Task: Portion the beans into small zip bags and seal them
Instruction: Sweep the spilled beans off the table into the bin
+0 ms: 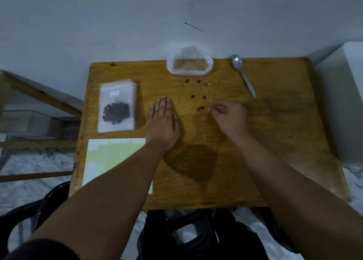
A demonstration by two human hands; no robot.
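At frame centre, the left hand (pixel 163 120) lies flat, fingers together, on a worn wooden table (pixel 275 122). The right hand (pixel 228 115) beside it curls loosely, empty, near scattered dark round beans (pixel 200 108). A clear zip bag (pixel 117 106) of beans lies centre-left.

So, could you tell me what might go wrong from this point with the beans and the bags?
1. Several loose beans lie scattered between the hands; the right hand, fingers curled beside them, could knock some further away rather than gather them.
2. The large plastic bag sits at the table's far edge and could be pushed off.
3. The filled zip bag rests on the stack of empty ones, close to the left hand; a nudge could slide it.
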